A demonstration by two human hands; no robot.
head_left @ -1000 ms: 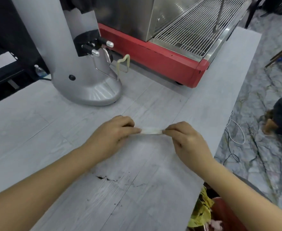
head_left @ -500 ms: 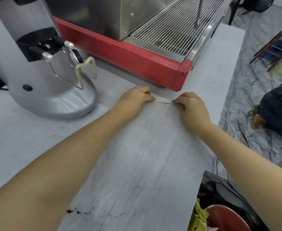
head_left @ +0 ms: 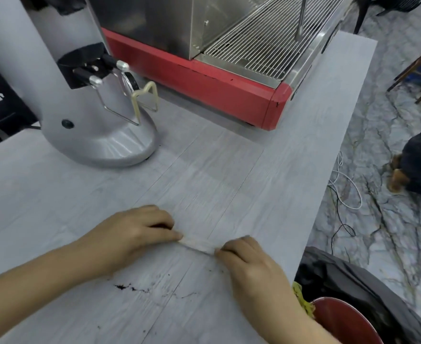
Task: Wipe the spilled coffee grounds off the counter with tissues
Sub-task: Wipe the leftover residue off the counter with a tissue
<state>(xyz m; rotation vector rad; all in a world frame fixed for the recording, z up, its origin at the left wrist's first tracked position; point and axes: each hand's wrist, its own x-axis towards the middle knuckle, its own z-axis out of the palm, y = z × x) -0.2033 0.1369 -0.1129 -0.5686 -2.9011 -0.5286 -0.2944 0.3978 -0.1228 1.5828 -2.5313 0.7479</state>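
Both hands, left [head_left: 132, 229] and right [head_left: 250, 259], pinch a tissue [head_left: 197, 245] stretched between them.

No text, label, brand, number or sign can be read on anything in the head view.

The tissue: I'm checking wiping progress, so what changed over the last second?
Both hands, left hand and right hand, pushed the stretched tissue away toward the espresso machine, then drew it back toward the coffee grounds. Unchanged: both hands pinch the tissue's ends; the grounds lie unswept on the counter.
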